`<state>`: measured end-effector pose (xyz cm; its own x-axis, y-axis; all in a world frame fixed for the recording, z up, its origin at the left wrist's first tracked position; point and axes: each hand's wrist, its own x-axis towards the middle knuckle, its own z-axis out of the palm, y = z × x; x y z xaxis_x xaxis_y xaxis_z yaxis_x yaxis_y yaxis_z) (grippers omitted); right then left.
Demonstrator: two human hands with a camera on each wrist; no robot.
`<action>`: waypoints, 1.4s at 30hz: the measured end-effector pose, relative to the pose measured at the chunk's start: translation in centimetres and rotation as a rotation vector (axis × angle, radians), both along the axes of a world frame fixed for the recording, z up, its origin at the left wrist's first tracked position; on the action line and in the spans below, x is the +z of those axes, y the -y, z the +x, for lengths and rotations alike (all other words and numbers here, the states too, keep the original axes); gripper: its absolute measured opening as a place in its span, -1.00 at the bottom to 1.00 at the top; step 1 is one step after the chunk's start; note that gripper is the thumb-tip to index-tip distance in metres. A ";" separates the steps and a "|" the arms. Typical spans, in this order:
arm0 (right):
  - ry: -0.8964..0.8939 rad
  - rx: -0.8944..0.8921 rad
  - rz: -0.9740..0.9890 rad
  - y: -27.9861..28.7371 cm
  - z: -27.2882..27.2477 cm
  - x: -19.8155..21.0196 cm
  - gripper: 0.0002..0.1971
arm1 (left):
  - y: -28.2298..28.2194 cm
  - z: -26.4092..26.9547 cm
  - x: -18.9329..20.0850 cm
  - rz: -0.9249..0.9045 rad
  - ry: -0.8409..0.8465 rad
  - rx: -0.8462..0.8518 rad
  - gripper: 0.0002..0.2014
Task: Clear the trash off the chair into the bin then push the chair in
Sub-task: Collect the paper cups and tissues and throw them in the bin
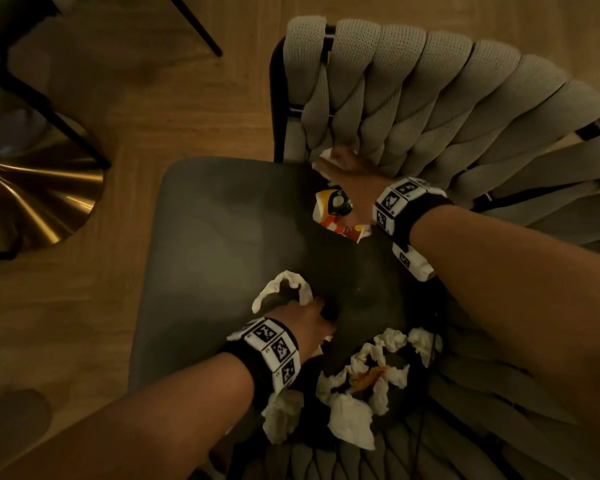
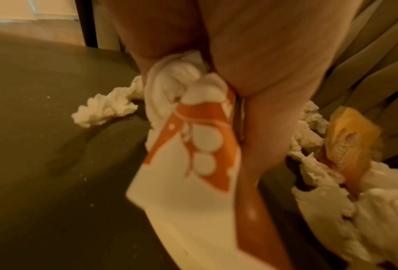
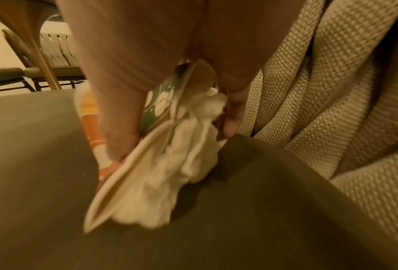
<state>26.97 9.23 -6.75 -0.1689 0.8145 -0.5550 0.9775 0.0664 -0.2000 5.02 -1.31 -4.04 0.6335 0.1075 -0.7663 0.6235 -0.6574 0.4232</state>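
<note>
Right hand [image 1: 349, 174]: clamped on a flattened paper cup [image 3: 161, 109] and a crumpled napkin [image 3: 184, 164] at the chair seat [image 1: 222, 237] back.
Left hand [image 1: 305, 320]: gripping an orange-and-white wrapper [image 2: 193, 155] with tissue [image 2: 177, 73].
Writing: none legible; blurred.
Loose tissues [image 1: 368, 375]: on the seat's near corner.

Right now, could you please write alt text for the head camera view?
Two bare hands gather trash on a dark grey chair seat: the right hand grips an orange-and-white paper wrapper near the woven beige backrest, the left hand touches a crumpled white tissue.
</note>
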 end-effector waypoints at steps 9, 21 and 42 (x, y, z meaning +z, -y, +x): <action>0.092 -0.033 -0.054 -1.6 -1.0 1.5 0.10 | -0.2 -6.0 3.5 -0.106 0.189 0.257 -0.61; -0.001 -0.080 -0.124 0.0 -1.2 1.7 -0.07 | 7.3 -8.0 2.7 -0.078 -0.087 -0.143 -0.58; -0.028 -0.993 -0.324 22.5 -0.9 6.4 -0.23 | 4.4 -10.2 3.3 -0.007 0.010 -0.026 -0.44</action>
